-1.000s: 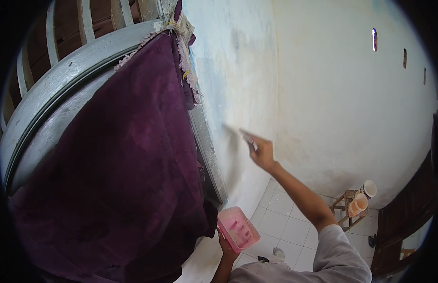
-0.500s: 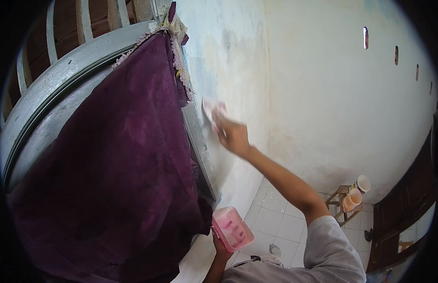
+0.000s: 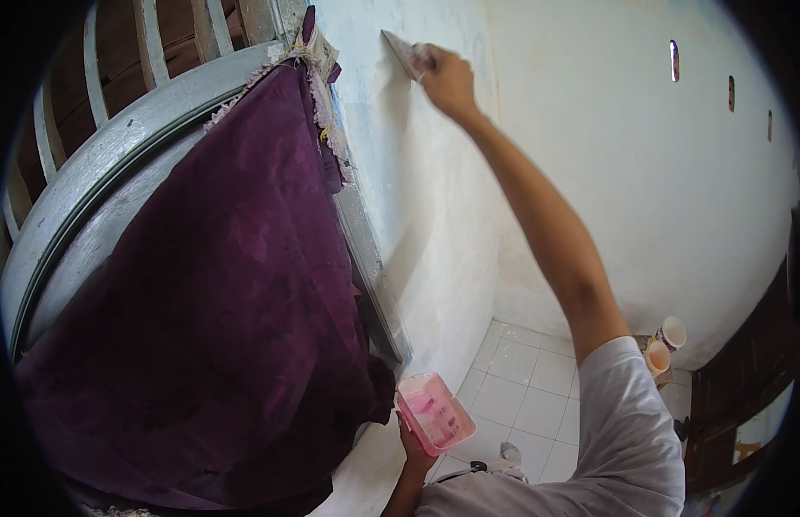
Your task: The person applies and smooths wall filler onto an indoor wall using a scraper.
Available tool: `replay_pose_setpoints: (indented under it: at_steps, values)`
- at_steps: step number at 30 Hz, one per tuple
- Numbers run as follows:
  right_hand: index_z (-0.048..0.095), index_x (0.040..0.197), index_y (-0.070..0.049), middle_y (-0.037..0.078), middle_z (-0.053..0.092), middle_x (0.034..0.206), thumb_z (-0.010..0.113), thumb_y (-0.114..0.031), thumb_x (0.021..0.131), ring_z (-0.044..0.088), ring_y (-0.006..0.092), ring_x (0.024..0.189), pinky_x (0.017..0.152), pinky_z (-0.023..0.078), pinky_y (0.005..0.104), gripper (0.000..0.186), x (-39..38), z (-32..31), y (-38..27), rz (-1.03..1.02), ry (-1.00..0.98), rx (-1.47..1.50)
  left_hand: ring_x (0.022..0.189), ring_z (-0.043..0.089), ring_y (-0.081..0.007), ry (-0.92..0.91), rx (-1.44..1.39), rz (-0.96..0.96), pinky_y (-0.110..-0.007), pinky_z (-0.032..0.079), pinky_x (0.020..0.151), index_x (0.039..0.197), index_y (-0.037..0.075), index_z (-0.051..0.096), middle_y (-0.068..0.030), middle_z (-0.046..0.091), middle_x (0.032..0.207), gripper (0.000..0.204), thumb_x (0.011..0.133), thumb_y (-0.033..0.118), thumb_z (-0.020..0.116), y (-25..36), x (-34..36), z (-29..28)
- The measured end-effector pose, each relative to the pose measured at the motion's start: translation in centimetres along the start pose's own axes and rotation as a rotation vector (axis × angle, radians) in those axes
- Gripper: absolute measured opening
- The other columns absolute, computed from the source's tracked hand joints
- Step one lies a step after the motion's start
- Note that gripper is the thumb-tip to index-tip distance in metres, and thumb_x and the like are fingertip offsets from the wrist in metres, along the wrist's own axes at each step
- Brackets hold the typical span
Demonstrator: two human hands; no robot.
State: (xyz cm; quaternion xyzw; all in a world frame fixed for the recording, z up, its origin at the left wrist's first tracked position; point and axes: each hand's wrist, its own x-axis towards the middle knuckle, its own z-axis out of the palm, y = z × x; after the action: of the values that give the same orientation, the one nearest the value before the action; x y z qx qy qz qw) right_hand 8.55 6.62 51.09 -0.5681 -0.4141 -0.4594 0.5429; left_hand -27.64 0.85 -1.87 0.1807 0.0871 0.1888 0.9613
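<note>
purple cloth (image 3: pixel 219 302) blocks the left, leaving room along the pale wall (image 3: pixel 447 207).

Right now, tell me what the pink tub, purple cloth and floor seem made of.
Pink tub: likely smooth plastic, given its rounded, moulded-looking corners.
Purple cloth: fabric, mostly matte, hanging in soft folds; fibre unclear.
Floor: probably ceramic tile, smooth-looking, pale squares in a grid.
</note>
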Motion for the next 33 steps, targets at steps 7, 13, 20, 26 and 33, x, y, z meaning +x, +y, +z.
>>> replay_pose_setpoints:
  at_steps: [7,13,20,26,33]
  values:
    - [0.066,0.126,-0.013,0.009,0.072,0.117,0.069,-0.004,0.080,0.072,0.0270,0.102,0.082,0.059,0.0398,0.047,-25.6,0.5,-3.1,-0.166,-0.161,0.088,0.140,0.047,-0.0351,0.014,-0.023,0.037,-0.060,0.038,0.114,0.156,0.018,0.037,-0.0108,0.047,0.153,0.087,0.093,0.077,0.047,1.0,0.3,-0.6]
    - [0.073,0.117,-0.011,0.012,0.075,0.112,0.064,0.004,0.084,0.074,0.0301,0.097,0.083,0.060,0.0386,0.037,-25.3,-3.2,2.5,-0.102,-0.155,0.239,0.139,0.048,-0.0352,0.022,-0.016,0.093,-0.060,0.039,0.114,0.156,0.019,0.038,-0.0106,0.048,0.152,0.085,0.094,0.076,0.048,0.1,1.3,0.4]
    - [0.075,0.117,-0.014,0.016,0.075,0.089,0.063,-0.017,0.095,0.072,0.0348,0.081,0.075,0.057,0.0439,0.026,-5.7,2.5,3.7,-0.024,-0.009,0.054,0.139,0.047,-0.0347,0.102,0.033,0.134,-0.060,0.040,0.113,0.156,0.020,0.038,-0.0095,0.048,0.152,0.084,0.094,0.075,0.050,-1.0,2.3,2.3]
    - [0.053,0.143,-0.001,0.021,0.061,0.142,0.065,-0.012,0.090,0.070,0.0260,0.117,0.070,0.061,0.0374,0.056,-22.7,2.5,2.2,-0.310,-0.298,0.005,0.138,0.048,-0.0343,0.097,-0.043,0.171,-0.060,0.040,0.113,0.155,0.020,0.040,-0.0089,0.049,0.151,0.083,0.094,0.075,0.050,-2.7,4.5,2.8]
    - [0.075,0.113,-0.007,0.017,0.076,0.101,0.065,-0.009,0.093,0.074,0.0337,0.085,0.074,0.059,0.0398,0.022,-19.2,-1.1,6.9,-0.104,-0.216,0.184,0.138,0.048,-0.0338,0.093,-0.070,0.191,-0.060,0.040,0.113,0.154,0.019,0.040,-0.0089,0.049,0.151,0.083,0.094,0.075,0.048,-4.4,6.5,3.3]
